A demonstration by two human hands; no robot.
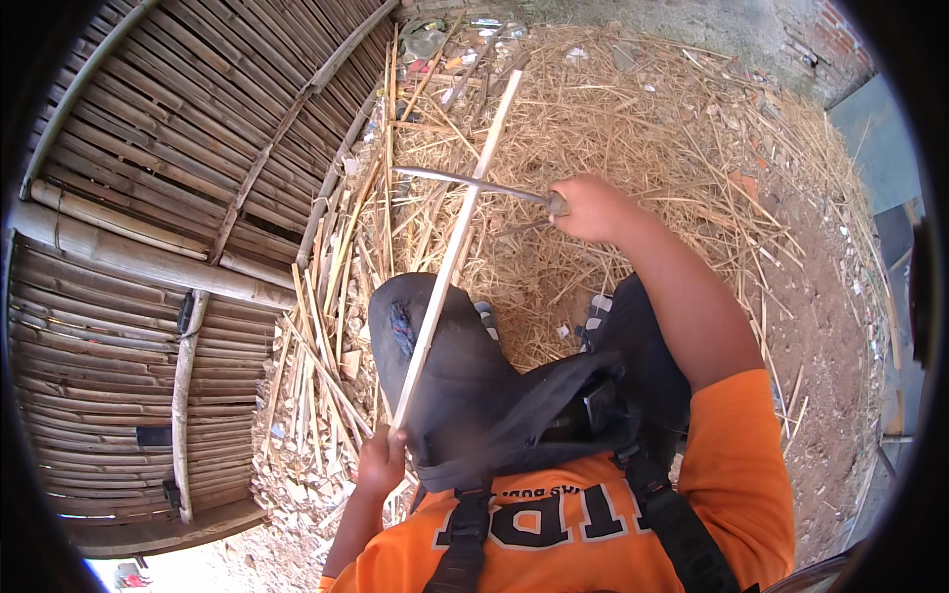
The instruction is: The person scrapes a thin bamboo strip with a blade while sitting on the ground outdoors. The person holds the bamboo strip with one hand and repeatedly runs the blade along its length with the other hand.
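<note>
Big bamboo-slat wall [148, 198] fills the left side, thick poles lashed across it. Far and right of you is a wide heap of straw and shavings [643, 128] on bare dirt. A loose pile of split bamboo strips [326, 326] lies along the foot of the wall, just left of your knee.

Your left knee, covered by a dark cloth pad [435, 356], sits centre-near; a long pale bamboo strip [455, 247] rests across it, running from near-left up to far-centre. Your left hand [381, 460] is clenched round the near end of that strip, beside your knee. Your right hand [591, 208] is closed tight on the handle of a long knife [465, 181], the blade lying crosswise over the strip at its far half, touching it or just above; contact can't be confirmed.

Step in hand, as a judgement: shaving or thinning the strip, blade set at the start of a stroke. The next move calls for keeping the strip pinned firm on the pad, holding the blade at a shallow angle, and drawing along the grain with edge and left-hand fingers well apart.
</note>
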